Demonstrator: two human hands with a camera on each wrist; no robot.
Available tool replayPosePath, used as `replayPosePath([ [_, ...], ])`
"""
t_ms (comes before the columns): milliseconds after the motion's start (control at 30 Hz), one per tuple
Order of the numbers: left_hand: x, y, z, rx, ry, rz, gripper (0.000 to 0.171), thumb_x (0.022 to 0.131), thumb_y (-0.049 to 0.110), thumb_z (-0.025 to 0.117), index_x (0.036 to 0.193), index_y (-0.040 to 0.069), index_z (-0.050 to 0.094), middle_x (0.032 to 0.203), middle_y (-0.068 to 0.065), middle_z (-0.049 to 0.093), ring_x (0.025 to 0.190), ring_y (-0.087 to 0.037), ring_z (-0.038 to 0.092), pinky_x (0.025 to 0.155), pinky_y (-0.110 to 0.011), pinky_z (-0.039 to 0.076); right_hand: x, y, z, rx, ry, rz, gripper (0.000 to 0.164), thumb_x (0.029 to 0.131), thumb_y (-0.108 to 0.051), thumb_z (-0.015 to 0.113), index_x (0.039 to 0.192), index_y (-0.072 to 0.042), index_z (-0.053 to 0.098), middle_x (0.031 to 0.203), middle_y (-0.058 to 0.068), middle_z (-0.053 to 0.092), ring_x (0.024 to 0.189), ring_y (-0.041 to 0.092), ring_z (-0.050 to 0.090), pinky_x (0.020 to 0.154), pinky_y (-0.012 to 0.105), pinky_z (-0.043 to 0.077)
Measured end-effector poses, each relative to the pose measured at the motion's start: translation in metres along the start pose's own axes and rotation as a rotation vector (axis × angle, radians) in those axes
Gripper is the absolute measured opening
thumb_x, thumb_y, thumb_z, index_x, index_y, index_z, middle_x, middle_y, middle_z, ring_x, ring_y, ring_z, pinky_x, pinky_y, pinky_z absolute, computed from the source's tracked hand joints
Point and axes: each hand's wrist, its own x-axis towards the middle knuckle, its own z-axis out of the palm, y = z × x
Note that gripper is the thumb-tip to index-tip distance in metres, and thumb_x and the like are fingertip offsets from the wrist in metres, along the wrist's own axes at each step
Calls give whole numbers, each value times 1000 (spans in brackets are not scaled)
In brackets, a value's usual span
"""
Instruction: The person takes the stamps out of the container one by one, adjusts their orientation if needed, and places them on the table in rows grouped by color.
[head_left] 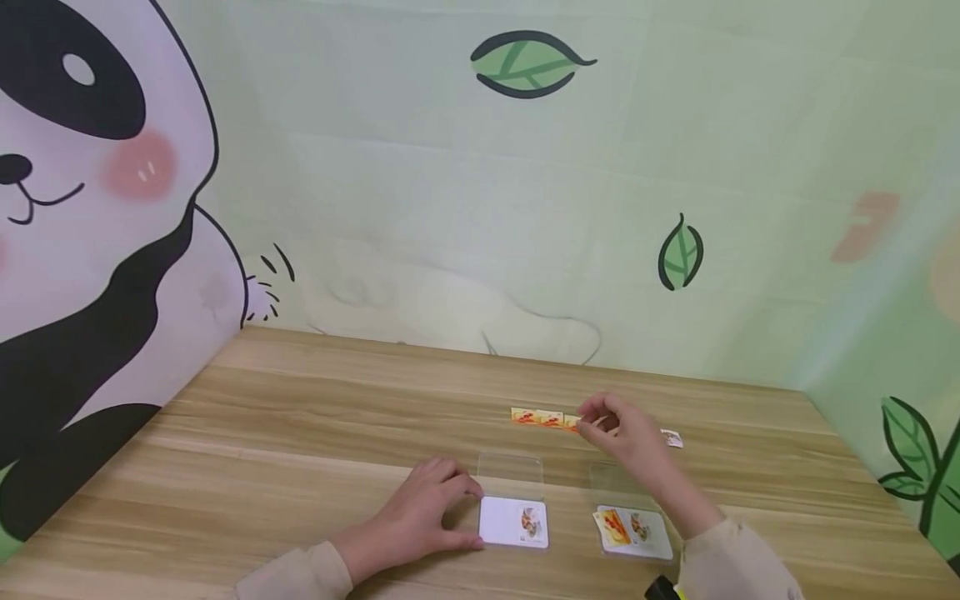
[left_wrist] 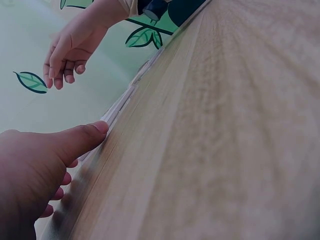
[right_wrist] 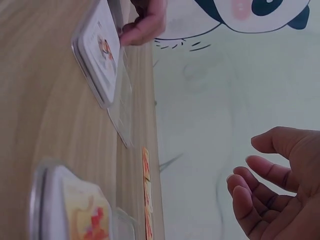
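My left hand is at the left end of a clear plastic card case with its lid folded back. Thumb and index finger hold the case at its near and far left corners. A white card with a small food picture shows in it. Above a row of orange-yellow picture cards hovers my right hand, its fingers loosely bent. In the right wrist view that hand has nothing between thumb and fingers. A second open case on the right bears a white card with an orange card lying across its left part.
A small pale picture card lies right of my right hand. By the right sleeve sits a black and yellow object, partly cut off. The wooden table ends at a wall printed with a panda and leaves.
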Motion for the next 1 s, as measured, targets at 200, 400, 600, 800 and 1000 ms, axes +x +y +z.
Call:
replayPosePath([
  [200, -1, 0, -1, -2, 1, -3, 44, 75, 50, 76, 106, 22, 64, 104, 8, 55, 106, -12, 49, 100, -40, 41, -9, -3, 9, 25, -23, -47, 15, 89, -11, 66, 102, -5, 63, 93, 7, 65, 79, 12, 57, 66, 19, 48],
  [400, -1, 0, -1, 0, 3, -5, 44, 75, 51, 76, 106, 22, 64, 103, 8, 55, 104, -11, 48, 98, -39, 41, -18, -6, 15, 32, -67, -61, 16, 90, -16, 66, 102, -7, 63, 92, 2, 65, 80, 9, 56, 69, 21, 49],
  [600, -1, 0, 0, -5, 0, 0, 45, 75, 52, 75, 107, 22, 64, 105, 8, 55, 105, -12, 49, 100, -40, 41, -28, -6, 23, 44, -106, -123, 16, 90, -14, 66, 102, -5, 63, 92, 4, 65, 77, 4, 56, 65, 20, 50],
  [800, 0, 0, 1, -3, 2, 0, 45, 75, 52, 75, 106, 22, 64, 104, 8, 55, 104, -11, 49, 98, -38, 41, -32, -7, 28, -2, -88, -224, 13, 88, -11, 67, 98, -5, 64, 89, 1, 66, 75, 0, 55, 62, 19, 50],
  [1000, 0, 0, 0, 4, 2, -6, 45, 74, 50, 77, 106, 22, 64, 104, 7, 56, 104, -11, 49, 98, -38, 42, -34, -10, 31, 9, -164, -215, 14, 88, -13, 67, 99, -5, 63, 91, 0, 65, 77, 1, 55, 65, 19, 50],
])
